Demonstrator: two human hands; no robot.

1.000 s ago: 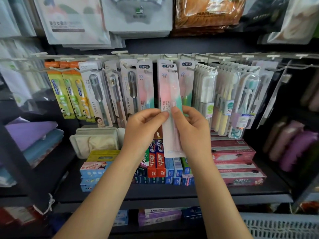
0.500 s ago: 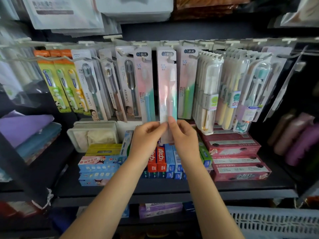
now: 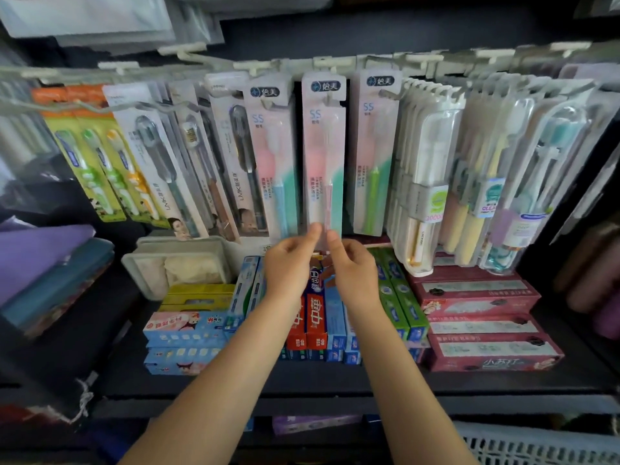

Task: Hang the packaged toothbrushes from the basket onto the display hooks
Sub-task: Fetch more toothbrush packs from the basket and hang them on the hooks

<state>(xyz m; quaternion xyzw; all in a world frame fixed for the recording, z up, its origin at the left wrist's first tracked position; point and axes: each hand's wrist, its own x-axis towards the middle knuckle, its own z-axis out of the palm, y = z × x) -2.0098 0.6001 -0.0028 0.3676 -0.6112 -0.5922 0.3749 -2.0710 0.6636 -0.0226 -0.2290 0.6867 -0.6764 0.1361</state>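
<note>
A pink-and-teal packaged toothbrush (image 3: 323,156) hangs at the middle of the display, its top at a white display hook (image 3: 330,63). My left hand (image 3: 291,263) and my right hand (image 3: 352,265) pinch the package's bottom edge from either side with thumb and fingertips. Matching packages hang left (image 3: 273,156) and right (image 3: 374,152) of it. A corner of the white slatted basket (image 3: 536,444) shows at the bottom right; its contents are out of view.
Rows of other toothbrush packs fill the hooks to the left (image 3: 100,169) and right (image 3: 476,176). Toothpaste boxes (image 3: 315,317) and red boxes (image 3: 483,317) lie stacked on the dark shelf (image 3: 302,380) under my hands. A clear lidded tub (image 3: 181,263) sits at left.
The package went up from in front of the display onto the hook. Both hands slid down from its middle to its bottom edge, and the view came closer.
</note>
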